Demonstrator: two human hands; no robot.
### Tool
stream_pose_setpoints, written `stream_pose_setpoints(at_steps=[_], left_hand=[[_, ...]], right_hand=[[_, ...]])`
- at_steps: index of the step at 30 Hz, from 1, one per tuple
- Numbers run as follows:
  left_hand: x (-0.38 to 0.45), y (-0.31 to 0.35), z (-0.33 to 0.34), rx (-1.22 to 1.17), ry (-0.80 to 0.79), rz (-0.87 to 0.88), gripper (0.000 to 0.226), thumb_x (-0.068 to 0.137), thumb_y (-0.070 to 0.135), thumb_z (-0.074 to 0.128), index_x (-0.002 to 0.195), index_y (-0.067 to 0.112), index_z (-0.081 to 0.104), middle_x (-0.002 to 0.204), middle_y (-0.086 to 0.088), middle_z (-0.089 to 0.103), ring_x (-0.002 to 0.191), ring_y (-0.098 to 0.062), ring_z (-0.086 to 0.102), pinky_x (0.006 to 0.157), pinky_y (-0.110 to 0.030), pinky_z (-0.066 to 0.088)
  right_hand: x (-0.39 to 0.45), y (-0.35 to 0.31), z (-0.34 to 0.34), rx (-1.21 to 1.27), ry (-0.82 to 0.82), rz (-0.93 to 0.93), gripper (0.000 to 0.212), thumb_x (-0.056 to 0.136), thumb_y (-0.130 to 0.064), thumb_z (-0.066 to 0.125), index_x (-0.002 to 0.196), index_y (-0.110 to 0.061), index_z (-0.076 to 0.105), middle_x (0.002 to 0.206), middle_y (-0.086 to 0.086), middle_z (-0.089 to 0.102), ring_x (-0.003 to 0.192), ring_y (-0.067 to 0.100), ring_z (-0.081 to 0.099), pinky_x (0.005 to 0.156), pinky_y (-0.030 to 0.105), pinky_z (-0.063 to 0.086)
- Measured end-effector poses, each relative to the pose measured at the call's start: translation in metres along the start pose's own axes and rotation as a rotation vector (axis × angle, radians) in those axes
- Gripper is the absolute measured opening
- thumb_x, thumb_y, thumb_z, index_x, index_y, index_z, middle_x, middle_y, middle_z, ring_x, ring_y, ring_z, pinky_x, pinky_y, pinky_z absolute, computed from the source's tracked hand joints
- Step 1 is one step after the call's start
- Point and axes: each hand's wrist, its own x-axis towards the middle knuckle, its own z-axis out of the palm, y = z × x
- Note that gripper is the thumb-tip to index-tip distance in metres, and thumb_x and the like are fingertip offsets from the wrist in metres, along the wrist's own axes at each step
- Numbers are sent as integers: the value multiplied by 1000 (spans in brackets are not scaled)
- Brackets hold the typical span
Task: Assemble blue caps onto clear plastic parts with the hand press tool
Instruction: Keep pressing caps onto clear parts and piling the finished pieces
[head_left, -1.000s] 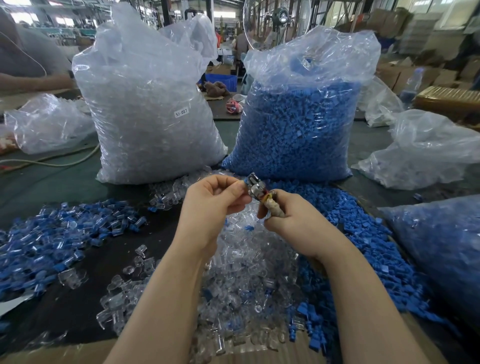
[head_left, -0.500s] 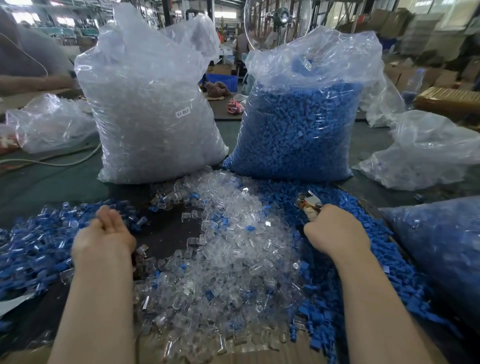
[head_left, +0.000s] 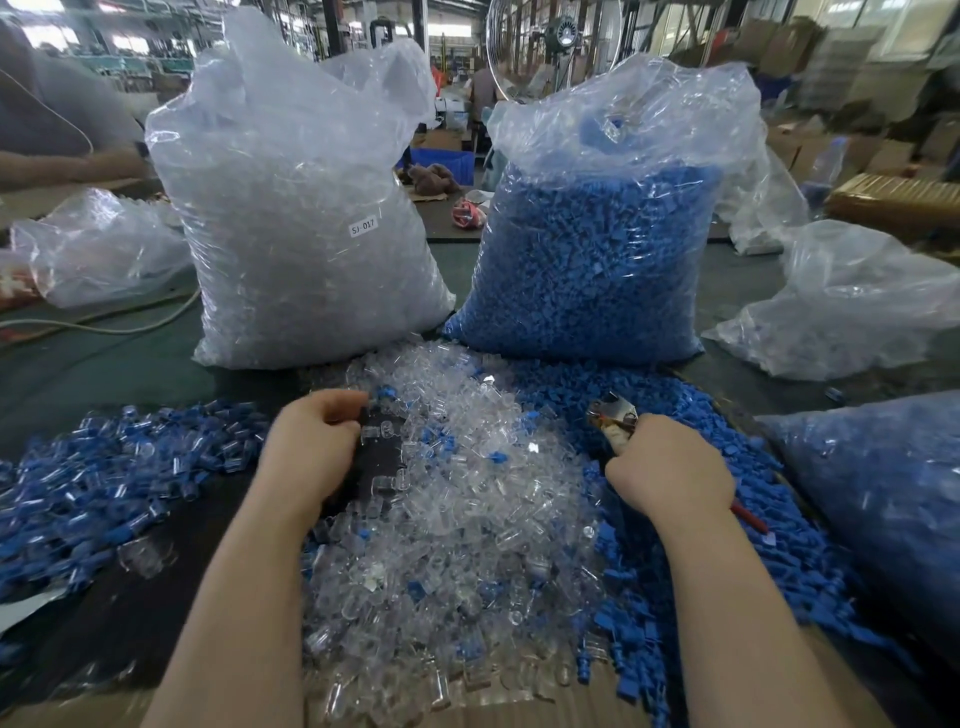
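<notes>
hand press tool (head_left: 613, 418) gripped in the right hand (head_left: 670, 470), over the blue caps (head_left: 691, 525) toward the bench's right side.

the tool's long axis is angled up and to the left, metal head away from the person, a red handle end showing behind the wrist. the right fingers are curled round its handles. the left hand (head_left: 311, 447) is lowered knuckles up at the left edge of the clear plastic parts (head_left: 467, 519), fingers curled; whether anything is held cannot be told. finished pieces (head_left: 104, 478) are spread at the bench's left; two filled bags (head_left: 311, 234) are stood at the far edge.
</notes>
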Motion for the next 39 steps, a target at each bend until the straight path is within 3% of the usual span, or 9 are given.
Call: stream_pose_setpoints(at_steps=[2, 4, 10, 15, 23, 27, 31, 35, 39], left_hand=[[2, -9, 9, 380, -94, 144, 56, 92, -3, 50, 140, 26, 52, 147, 0, 47, 121, -22, 53, 99, -34, 44], [3, -13, 14, 517, -176, 204, 68, 89, -8, 47, 147, 27, 43, 157, 4, 33, 136, -24, 42, 106, -35, 38], [2, -12, 11, 540, -53, 152, 35, 93, 9, 61, 122, 26, 67, 117, -1, 68, 104, -21, 62, 89, -35, 51], [-2, -7, 12, 497, -45, 136, 13, 87, 24, 71, 100, 25, 69, 84, 11, 61, 84, -12, 58, 77, -29, 47], [-5, 14, 17, -85, -45, 90, 5, 92, 14, 64, 93, 19, 66, 72, 0, 72, 67, -9, 70, 66, -25, 55], [-16, 35, 28, -279, -96, 139, 9, 91, 8, 64, 90, 17, 68, 68, 1, 73, 57, -3, 68, 54, -12, 51], [-26, 45, 39, -303, -95, 172, 13, 89, 16, 69, 81, 26, 72, 66, 3, 73, 64, -9, 71, 73, -29, 59], [-33, 51, 42, -391, -99, 182, 12, 86, 21, 74, 78, 29, 74, 69, 3, 74, 72, -12, 72, 72, -30, 58], [-40, 60, 48, -582, -99, 144, 3, 82, 13, 77, 84, 13, 76, 70, -4, 75, 66, -10, 71, 61, -19, 55]], right_hand=[[-1, -1, 2, -4, 16, -44, 16, 85, -25, 62, 90, -18, 49, 83, 2, 49, 67, 23, 47, 54, 29, 33], [-1, -2, 4, -3, 20, -80, 14, 85, -23, 61, 90, -18, 49, 88, 3, 50, 72, 26, 49, 59, 31, 36], [-1, -4, 6, 2, 17, -91, 14, 85, -23, 61, 84, -20, 47, 72, -3, 42, 65, 22, 45, 57, 30, 34], [0, -4, 6, 11, 7, -63, 17, 84, -23, 62, 78, -20, 46, 72, -1, 47, 57, 16, 40, 49, 28, 28], [5, -5, 5, 112, 113, -53, 13, 88, -29, 57, 85, -18, 51, 75, 3, 50, 70, 28, 48, 58, 32, 35], [8, -7, 5, 242, 142, -172, 19, 91, -37, 56, 91, -18, 54, 89, 6, 61, 79, 29, 52, 66, 35, 39], [3, -16, 1, 517, 201, -306, 18, 85, -39, 68, 92, -23, 63, 89, -2, 67, 86, 24, 59, 77, 41, 49], [-3, -22, -2, 796, 199, -366, 16, 80, -30, 78, 75, -29, 63, 72, -14, 66, 72, 4, 61, 67, 28, 48], [-6, -25, -3, 969, 136, -426, 13, 84, -21, 76, 78, -28, 68, 74, -13, 69, 69, 0, 62, 64, 14, 48]])
